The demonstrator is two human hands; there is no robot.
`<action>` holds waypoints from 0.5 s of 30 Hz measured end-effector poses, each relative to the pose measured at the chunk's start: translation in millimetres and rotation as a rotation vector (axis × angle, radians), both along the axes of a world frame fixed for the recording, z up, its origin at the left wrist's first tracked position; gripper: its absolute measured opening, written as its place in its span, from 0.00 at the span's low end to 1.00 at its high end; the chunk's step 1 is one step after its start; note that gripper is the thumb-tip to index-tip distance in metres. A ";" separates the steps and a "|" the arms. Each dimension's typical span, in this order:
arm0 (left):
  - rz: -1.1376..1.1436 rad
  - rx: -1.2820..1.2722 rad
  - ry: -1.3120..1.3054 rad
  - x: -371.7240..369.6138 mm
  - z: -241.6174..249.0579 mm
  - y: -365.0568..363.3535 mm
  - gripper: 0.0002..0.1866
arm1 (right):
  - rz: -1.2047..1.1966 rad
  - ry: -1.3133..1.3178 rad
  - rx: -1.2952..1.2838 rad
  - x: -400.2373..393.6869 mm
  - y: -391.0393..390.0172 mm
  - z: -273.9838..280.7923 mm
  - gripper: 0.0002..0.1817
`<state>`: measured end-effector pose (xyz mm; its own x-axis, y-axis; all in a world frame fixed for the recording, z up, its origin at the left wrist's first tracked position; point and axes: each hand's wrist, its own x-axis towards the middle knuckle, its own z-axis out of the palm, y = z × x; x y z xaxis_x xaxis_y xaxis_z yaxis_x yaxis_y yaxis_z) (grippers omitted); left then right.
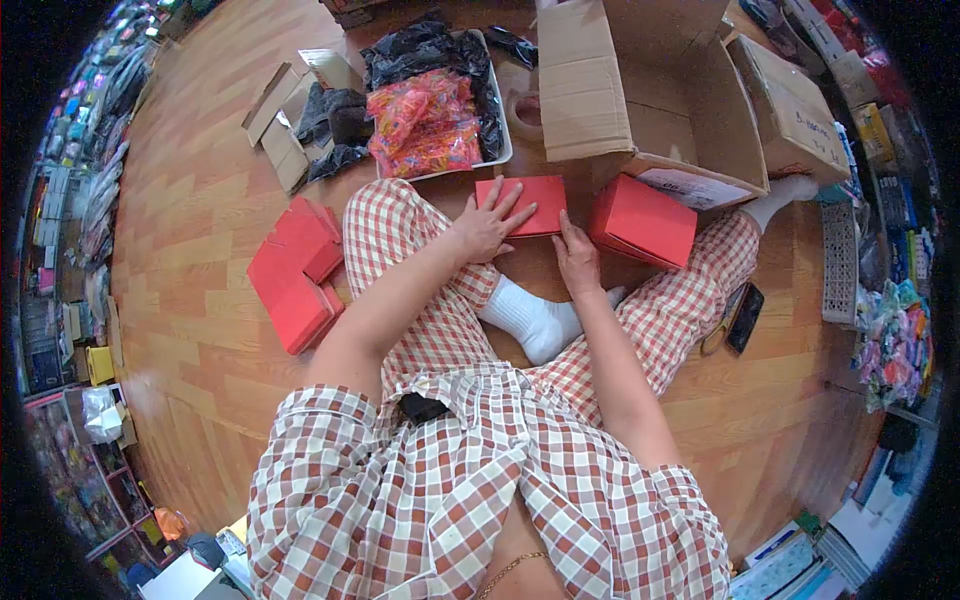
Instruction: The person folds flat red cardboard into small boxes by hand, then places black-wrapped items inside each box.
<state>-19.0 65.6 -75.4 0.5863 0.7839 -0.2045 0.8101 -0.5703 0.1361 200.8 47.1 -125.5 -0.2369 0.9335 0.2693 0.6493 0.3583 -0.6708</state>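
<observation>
A small red cardboard box [540, 208] lies in front of my crossed legs. My left hand [485, 228] rests on its left part, fingers spread flat over the top. At the lower right corner of the same box, my right hand [578, 258] grips the edge; its fingers are partly hidden. Just right of that hand, touching my trouser leg, stands another closed red box [645, 222]. Beyond my left knee, more red boxes [295, 280] lie together on the floor.
A large open cardboard carton [585, 100] stands ahead to the right, beside a closed carton [785, 105]. A white tray [503, 130] holds black bags and pink packets [425, 120]. Flattened cardboard [280, 140] lies at its left. Scissors [722, 325] and a phone [746, 318] lie by my right leg.
</observation>
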 end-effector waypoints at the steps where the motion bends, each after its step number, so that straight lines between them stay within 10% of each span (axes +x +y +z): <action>1: 0.003 0.005 0.000 0.6 -2.4 -0.3 0.46 | 0.019 -0.013 -0.003 -0.3 0.8 -0.1 0.29; 6: 0.133 0.092 -0.419 -4.7 -18.9 5.3 0.47 | -0.093 0.136 -0.038 -16.9 -3.2 2.9 0.40; 10: 0.962 -0.171 -0.877 7.1 -62.8 13.7 0.45 | -0.162 0.241 -0.310 -17.1 -1.6 7.3 0.38; 15: 0.859 -0.352 -1.146 9.8 -45.0 -9.7 0.39 | -0.186 0.190 -0.249 -14.8 4.5 27.6 0.33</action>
